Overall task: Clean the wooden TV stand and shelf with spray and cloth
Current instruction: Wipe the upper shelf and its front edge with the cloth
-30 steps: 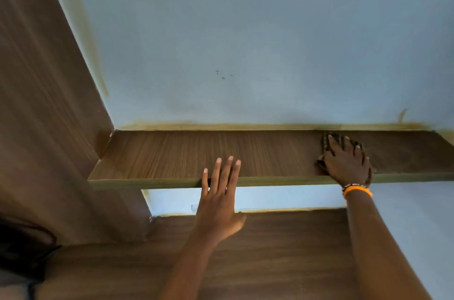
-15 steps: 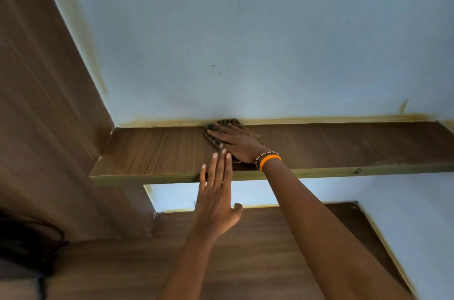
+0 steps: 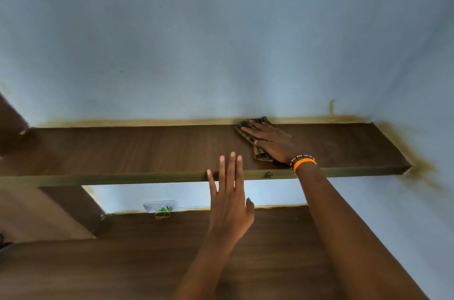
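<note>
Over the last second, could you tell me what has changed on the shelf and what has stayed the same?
The right hand swept the cloth along the shelf, first leftward from its right part to mid-shelf by the wall, then back toward the right end. It kept flat on the cloth throughout. The left hand stayed open, fingertips at the shelf's front edge. The camera view shifted right.

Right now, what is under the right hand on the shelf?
A striped cloth lies under the right hand, pressed flat on the wooden shelf. Its edges show around the fingers; the part beneath the palm is covered.
</note>
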Demonstrator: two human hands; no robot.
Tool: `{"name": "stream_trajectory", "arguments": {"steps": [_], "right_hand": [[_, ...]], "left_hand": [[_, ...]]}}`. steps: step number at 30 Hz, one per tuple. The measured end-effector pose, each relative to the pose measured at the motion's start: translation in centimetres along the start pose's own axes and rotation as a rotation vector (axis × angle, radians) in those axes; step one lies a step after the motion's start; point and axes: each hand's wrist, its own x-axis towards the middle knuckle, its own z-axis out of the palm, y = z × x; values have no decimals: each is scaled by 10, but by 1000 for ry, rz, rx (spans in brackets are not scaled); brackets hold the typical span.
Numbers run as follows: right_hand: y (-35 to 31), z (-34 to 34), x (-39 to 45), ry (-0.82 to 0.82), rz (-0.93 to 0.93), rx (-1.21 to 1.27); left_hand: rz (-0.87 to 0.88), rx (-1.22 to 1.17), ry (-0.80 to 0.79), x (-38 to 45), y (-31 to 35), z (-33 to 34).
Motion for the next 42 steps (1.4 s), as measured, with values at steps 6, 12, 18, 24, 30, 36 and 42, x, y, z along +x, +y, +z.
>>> {"name": "stream_trajectory", "arguments": {"steps": [6, 12, 18, 24, 30, 36, 42], "right_hand": [[100, -39, -43, 12, 79, 79], [192, -69, -88, 90, 275, 57], [188, -47, -106, 362, 517, -44], [110, -1, -110, 469, 510, -132], [3, 38, -63, 369, 184, -90], [-27, 49, -68, 285, -145, -37], [52, 23, -113, 351, -85, -64]], "left_hand": [[-11, 71, 11, 8, 26, 23], [-4, 169, 92, 10, 22, 35], [-19, 184, 119, 14, 25, 44], [-15, 167, 67, 16, 24, 46], [26, 128, 67, 11, 26, 37], [-72, 8, 156, -5, 25, 25], [-58, 125, 92, -10, 25, 29]]}}
